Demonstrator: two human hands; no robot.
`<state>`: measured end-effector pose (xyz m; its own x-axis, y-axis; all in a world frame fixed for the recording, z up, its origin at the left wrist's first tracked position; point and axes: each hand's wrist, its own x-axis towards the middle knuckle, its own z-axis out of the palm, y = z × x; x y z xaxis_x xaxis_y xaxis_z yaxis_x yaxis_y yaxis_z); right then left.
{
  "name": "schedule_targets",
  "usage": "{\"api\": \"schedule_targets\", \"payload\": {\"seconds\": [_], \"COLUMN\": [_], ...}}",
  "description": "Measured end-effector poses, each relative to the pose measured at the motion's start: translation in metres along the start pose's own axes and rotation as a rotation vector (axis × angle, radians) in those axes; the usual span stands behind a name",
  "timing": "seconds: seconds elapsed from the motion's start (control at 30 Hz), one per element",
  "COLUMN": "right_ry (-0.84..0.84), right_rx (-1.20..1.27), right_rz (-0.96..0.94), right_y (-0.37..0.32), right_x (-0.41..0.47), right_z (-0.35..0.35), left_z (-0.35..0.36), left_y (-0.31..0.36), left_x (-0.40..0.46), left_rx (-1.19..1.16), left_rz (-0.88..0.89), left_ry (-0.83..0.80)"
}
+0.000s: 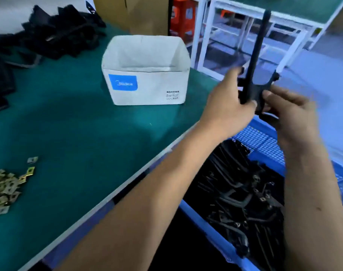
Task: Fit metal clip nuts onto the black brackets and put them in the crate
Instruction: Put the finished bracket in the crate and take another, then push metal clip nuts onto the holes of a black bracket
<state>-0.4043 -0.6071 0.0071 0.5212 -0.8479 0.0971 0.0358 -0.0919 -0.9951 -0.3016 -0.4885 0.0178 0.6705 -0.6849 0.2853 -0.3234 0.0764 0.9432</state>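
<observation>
Both hands, left hand (pixel 228 102) and right hand (pixel 290 112), grip a long black metal bracket (pixel 253 61) upright, directly above the blue plastic crate (pixel 264 141).

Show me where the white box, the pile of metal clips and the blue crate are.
White box (pixel 147 89): head view, on its front wall beside the blue label.
Pile of metal clips (pixel 4 190): head view, middle of the heap.
Blue crate (pixel 262 141): head view, on its far mesh wall.
</observation>
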Motion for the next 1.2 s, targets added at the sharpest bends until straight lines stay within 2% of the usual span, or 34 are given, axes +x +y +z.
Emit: {"api": "schedule_targets", "payload": {"seconds": [0.13, 0.3, 0.4, 0.47, 0.53, 0.7, 0.8, 0.9, 1.0, 1.07, 1.2], "right_ry": [0.149, 0.042, -0.057, -0.109, -0.071, 0.167, 0.219, 0.207, 0.102, -0.018, -0.316], "right_rx": [-0.433, -1.058, -1.198, -1.205, -1.178, -1.131, -0.966, -0.836, -0.715, -0.673, -0.630], "right_rz": [0.210, 0.410, 0.517, 0.570, 0.592, 0.310, 0.130, -0.145, -0.433, -0.552, -0.611], "right_y": [0.068, 0.124, 0.142, 0.150, 0.152, 0.123, 0.086, 0.043, 0.002, -0.018, -0.037], "right_x": [0.013, 0.019, 0.014, 0.010, 0.008, 0.008, 0.012, 0.009, -0.006, -0.020, -0.056], "right_z": [-0.051, -0.080, -0.081, -0.080, -0.079, -0.060, -0.029, 0.016, 0.075, 0.117, 0.217], "left_z": [0.051, 0.063, 0.060, 0.058, 0.059, 0.053, 0.036, 0.004, -0.044, -0.080, -0.172], "left_y": [-0.053, -0.112, -0.136, -0.145, -0.143, -0.101, -0.061, -0.025, -0.003, 0.004, 0.004], "left_x": [-0.016, -0.032, -0.040, -0.043, -0.041, -0.019, -0.001, 0.012, 0.016, 0.012, -0.015], "left_rx": [0.011, 0.125, 0.286, 0.363, 0.385, 0.312, 0.242, 0.157, 0.123, 0.124, 0.242], "left_rz": [-0.230, -0.430, -0.433, -0.405, -0.349, -0.046, 0.123, 0.251, 0.304, 0.294, 0.186], "left_ry": [-0.273, -0.434, -0.502, -0.508, -0.492, -0.183, -0.052, 0.083, 0.267, 0.400, 0.638]}}
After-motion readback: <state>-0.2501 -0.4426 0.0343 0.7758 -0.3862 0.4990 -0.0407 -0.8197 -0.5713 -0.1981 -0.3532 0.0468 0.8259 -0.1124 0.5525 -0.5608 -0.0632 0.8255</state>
